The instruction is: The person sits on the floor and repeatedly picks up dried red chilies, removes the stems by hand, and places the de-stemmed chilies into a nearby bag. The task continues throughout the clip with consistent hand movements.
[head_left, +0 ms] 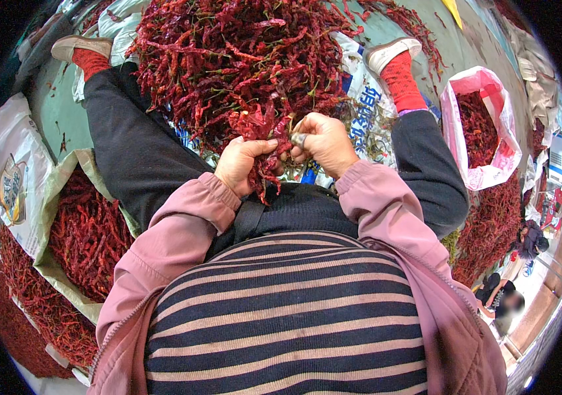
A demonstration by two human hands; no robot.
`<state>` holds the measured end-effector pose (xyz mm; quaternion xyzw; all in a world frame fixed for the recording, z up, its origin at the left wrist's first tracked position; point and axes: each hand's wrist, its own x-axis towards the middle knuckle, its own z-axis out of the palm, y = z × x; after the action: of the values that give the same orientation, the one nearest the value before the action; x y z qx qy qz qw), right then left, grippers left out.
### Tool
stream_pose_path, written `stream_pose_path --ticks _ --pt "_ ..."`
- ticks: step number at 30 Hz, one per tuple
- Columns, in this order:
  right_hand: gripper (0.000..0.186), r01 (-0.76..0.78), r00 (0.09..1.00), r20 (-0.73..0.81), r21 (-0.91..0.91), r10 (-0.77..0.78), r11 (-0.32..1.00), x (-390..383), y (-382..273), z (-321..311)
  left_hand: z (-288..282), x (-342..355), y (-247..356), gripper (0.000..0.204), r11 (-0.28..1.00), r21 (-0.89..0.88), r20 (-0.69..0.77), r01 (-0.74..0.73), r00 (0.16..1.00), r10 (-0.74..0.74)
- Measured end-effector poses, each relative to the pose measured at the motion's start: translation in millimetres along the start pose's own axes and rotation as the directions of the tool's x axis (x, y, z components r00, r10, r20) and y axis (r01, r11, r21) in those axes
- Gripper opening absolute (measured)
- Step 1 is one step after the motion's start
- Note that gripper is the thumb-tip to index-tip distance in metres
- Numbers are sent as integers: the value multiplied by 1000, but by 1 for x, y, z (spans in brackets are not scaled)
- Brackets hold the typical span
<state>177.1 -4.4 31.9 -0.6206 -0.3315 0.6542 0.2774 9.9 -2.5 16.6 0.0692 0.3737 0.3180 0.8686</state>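
A large heap of dried red chillies (241, 49) lies between my outstretched legs, on printed white sacking (366, 118). My left hand (241, 161) grips a bunch of dried chillies (261, 174), some dangling below the fingers. Close beside it, my right hand (320, 141) has thumb and index finger pinched at the pale stem end of a chilli in that bunch, with something dark around one finger. Its other fingers are curled, partly behind the chillies.
A green sack of chillies (90, 237) lies at my left beside a white printed sack (14, 174). A pink-rimmed white bag of chillies (478, 131) stands at my right, with more piles behind. Two other people (528, 240) (498, 296) are at the far right.
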Motion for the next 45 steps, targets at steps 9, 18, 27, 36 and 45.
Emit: stream_pose_path --ticks 9,18,27,36,45 --pt "13 80 905 -101 -914 -413 398 27 43 -46 11 -10 1 12 995 82 -55 -50 997 55" --pt "8 319 942 25 -369 -334 873 -20 -8 -8 -17 2 14 25 931 -321 -8 -176 983 183" --pt "10 621 779 195 -371 -596 690 -29 -24 29 -13 1 15 25 917 -331 7 -220 972 236" --pt "12 228 973 87 -266 -212 937 -27 -21 40 -10 5 10 19 928 -265 -113 -260 965 238" --pt "16 26 974 226 -130 5 991 -15 -10 33 5 0 4 18 929 -92 -171 -358 925 339"
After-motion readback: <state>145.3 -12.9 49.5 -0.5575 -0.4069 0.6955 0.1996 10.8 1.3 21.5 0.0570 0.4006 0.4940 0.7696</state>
